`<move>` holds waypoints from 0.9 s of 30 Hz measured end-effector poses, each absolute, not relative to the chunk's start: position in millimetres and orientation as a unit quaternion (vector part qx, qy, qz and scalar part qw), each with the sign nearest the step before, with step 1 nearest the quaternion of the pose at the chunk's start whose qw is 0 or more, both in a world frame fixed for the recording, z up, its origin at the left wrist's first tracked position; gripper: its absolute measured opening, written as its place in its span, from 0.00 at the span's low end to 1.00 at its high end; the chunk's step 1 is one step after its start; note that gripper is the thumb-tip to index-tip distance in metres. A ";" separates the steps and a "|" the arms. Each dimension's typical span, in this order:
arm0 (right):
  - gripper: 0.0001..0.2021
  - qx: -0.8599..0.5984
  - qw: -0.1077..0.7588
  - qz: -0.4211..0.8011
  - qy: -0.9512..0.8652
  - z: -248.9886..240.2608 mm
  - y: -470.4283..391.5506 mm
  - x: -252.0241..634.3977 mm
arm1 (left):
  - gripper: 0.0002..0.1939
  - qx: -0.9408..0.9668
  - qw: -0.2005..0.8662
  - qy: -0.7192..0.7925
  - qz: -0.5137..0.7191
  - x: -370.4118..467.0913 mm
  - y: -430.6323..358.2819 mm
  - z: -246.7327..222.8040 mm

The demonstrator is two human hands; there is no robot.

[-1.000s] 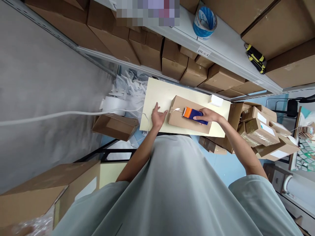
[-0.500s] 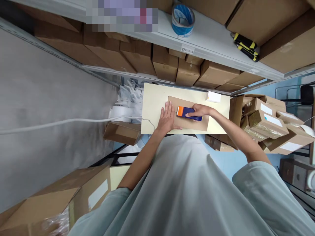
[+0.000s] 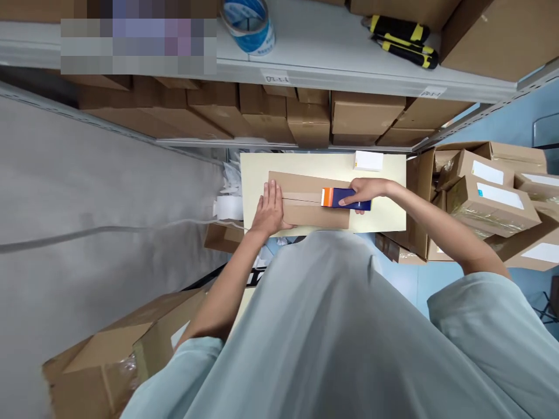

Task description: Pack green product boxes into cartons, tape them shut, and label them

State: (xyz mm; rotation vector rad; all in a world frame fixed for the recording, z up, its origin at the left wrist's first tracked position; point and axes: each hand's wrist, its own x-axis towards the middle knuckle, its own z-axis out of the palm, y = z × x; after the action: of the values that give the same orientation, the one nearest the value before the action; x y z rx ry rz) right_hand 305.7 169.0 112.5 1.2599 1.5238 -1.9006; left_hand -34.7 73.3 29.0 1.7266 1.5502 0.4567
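A flat brown cardboard box (image 3: 305, 218) lies on the pale yellow tabletop (image 3: 384, 224), with a strip of tape along its centre seam. My left hand (image 3: 268, 210) rests on the box's left end, palm down and fingers stretched out. In my right hand (image 3: 361, 193) is a dark blue tape dispenser (image 3: 338, 198) with an orange front; my fingers wrap round it over the right part of the box. Behind it, near the table's back edge, sits a small white box (image 3: 368, 160).
A metal shelf (image 3: 305, 73) with cartons runs behind the table, holding a blue tape roll (image 3: 248, 29) and yellow-black cutters (image 3: 404, 41). Open cartons with packed boxes (image 3: 493, 192) stand at the right. A white cable (image 3: 131, 231) crosses the left side. A large carton (image 3: 100, 361) is at lower left.
My right hand has moved the dispenser rightward along the box, uncovering the taped seam between my hands. My left hand stays pressed on the left end. The camera view has shifted.
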 end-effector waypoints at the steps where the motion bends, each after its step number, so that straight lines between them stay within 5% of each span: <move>1: 0.36 0.452 0.198 -0.682 0.539 113.6 166.1 327.8 | 0.56 0.673 0.378 0.610 0.177 -33.9 74.0 26.5; 12: 0.34 0.452 0.202 -0.676 0.546 73.1 139.0 437.9 | 0.77 0.699 0.312 0.639 -0.071 -22.2 80.1 6.8; 18: 0.30 0.433 0.246 -0.668 0.553 45.9 149.5 430.5 | 0.80 0.714 0.254 0.625 -0.186 -18.6 79.9 6.4; 27: 0.23 0.455 0.255 -0.625 0.581 40.6 145.2 420.0 | 0.79 0.730 0.215 0.619 -0.197 -14.0 75.9 5.0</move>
State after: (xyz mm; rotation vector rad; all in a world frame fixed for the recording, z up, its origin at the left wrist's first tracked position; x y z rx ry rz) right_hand 420.0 145.2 40.6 1.2354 1.5776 -1.6975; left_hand -14.0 75.9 5.0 2.0236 1.7164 -0.5461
